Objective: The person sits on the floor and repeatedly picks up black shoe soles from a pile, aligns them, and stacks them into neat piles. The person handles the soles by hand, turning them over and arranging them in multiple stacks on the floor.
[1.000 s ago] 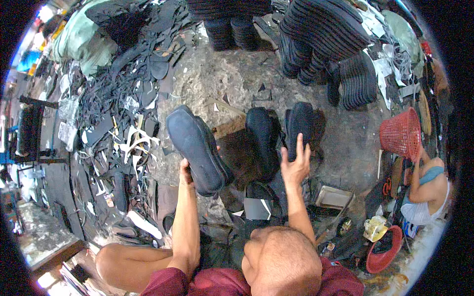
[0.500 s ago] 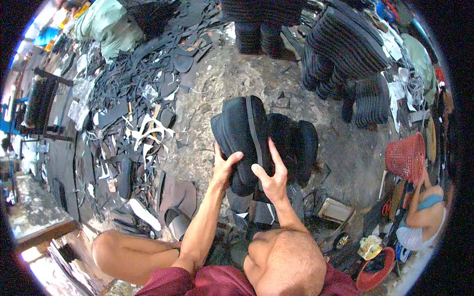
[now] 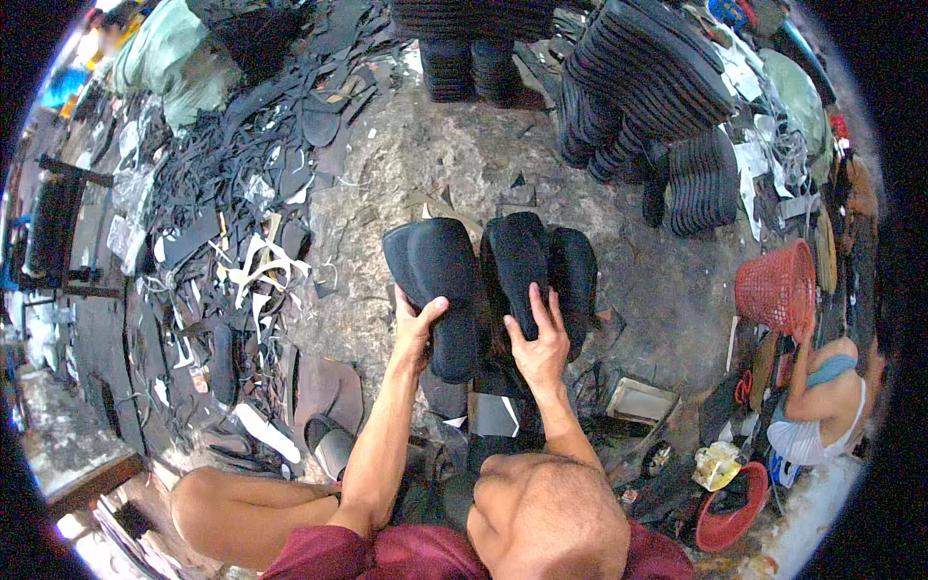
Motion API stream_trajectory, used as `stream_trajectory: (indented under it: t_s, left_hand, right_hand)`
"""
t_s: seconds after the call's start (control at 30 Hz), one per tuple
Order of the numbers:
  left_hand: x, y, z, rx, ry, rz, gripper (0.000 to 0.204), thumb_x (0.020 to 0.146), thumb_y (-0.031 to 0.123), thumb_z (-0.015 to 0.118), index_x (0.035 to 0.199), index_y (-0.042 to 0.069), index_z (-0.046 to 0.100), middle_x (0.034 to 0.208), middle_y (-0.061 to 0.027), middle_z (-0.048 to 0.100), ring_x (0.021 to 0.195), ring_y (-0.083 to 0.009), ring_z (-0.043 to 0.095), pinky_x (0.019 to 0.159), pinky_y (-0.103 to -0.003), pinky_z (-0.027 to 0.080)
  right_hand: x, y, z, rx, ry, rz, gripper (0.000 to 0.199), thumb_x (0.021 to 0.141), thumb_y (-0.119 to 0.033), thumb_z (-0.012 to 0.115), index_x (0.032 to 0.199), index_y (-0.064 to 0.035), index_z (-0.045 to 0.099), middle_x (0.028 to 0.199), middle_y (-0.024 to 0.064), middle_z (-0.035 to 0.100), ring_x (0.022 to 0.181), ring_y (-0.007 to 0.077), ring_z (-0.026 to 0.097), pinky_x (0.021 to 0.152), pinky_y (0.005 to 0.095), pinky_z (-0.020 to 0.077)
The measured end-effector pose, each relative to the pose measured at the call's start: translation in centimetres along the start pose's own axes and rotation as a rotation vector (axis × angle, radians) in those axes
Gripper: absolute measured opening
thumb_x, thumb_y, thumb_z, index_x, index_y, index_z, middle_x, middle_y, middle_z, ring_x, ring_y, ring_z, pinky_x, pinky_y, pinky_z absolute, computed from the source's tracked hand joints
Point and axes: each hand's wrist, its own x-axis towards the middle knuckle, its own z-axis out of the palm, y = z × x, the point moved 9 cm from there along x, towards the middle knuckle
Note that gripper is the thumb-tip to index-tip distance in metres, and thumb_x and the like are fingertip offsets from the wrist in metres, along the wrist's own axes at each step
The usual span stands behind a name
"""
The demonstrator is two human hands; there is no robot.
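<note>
The left hand gripped a black shoe sole (probably light, firm yet springy), best held along its edges, while the right hand spread over a neighbouring sole.

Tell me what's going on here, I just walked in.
A person seated low has their left hand on a thick black sole-shaped bundle. Their right hand lies with fingers spread on the middle bundle beside it, and a third bundle stands just right of that. Tall ribbed black stacks stand farther off, and dark scraps litter the left.
</note>
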Motion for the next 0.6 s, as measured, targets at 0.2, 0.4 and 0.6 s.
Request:
stream_trajectory:
  t_s: [0.2,0.4,0.6]
  left_hand:
    - [0.1,0.8,1.7,0.152,-0.070,0.072,0.110,0.069,0.019,0.093,0.155,0.011,0.025,0.140,-0.0135,0.053,0.126,-0.0285,0.056,0.110,-0.043,0.043]
    - [-2.0,0.1,7.1,0.123,-0.080,0.084,0.113,0.070,0.008,0.092,0.158,0.009,0.021,0.142,-0.0129,0.051,0.126,-0.0255,0.055,0.108,-0.040,0.045]
    - [-2.2,-0.9,7.2,0.220,-0.083,-0.023,0.085,0.076,0.002,0.085,0.143,0.010,0.034,0.128,-0.0112,0.060,0.111,-0.0249,0.065,0.096,-0.040,0.056]
  right_hand:
    - [1.7,8.8,-3.4,-0.522,0.021,0.243,0.057,0.091,-0.031,0.075,0.139,-0.0049,0.061,0.149,0.0259,0.050,0.139,0.0420,0.045,0.118,0.0472,0.0322]
    - [0.4,-6.3,-2.8,0.434,-0.025,-0.081,0.082,0.078,-0.023,0.089,0.146,0.0018,0.050,0.141,0.0235,0.058,0.134,0.0327,0.054,0.114,0.0434,0.0397]
    - [0.1,-2.4,-2.8,1.090,-0.149,0.362,0.070,0.085,-0.001,0.078,0.146,0.0076,0.046,0.128,0.0125,0.066,0.109,0.0183,0.066,0.098,0.0314,0.0523]
